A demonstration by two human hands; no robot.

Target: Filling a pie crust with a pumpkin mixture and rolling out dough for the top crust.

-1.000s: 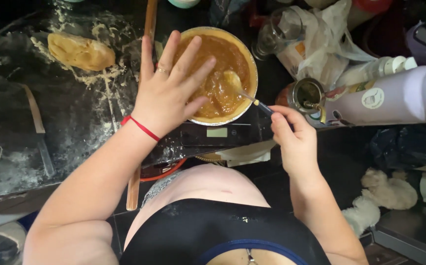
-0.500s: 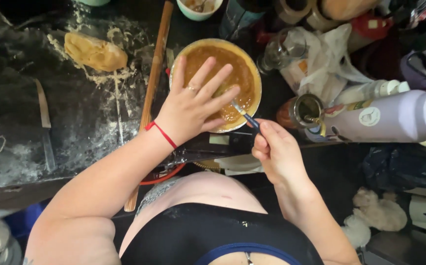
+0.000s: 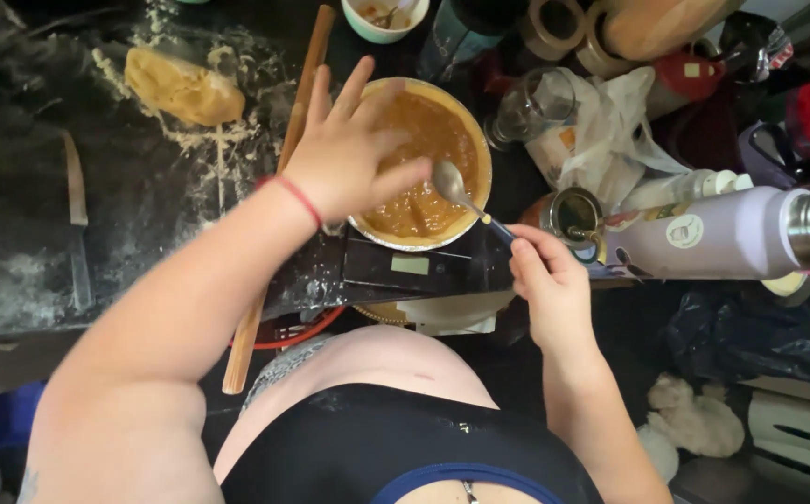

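Left hand [image 3: 344,149] spread wide over bowl [image 3: 475,140] of brown paste, right hand [image 3: 545,280] gripping spoon [image 3: 456,187] — just beside

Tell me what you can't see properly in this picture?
Head view only:
- Bowl: its left side is hidden by the left hand.
- Scale: mostly covered by the bowl.
- Spoon handle: hidden inside the right hand.
- Small cup: cut off by the top edge.

Bowl [image 3: 472,140] on scale [image 3: 424,271]; dough [image 3: 184,89] left; rolling pin [image 3: 279,196] between; bottle [image 3: 722,233] right.
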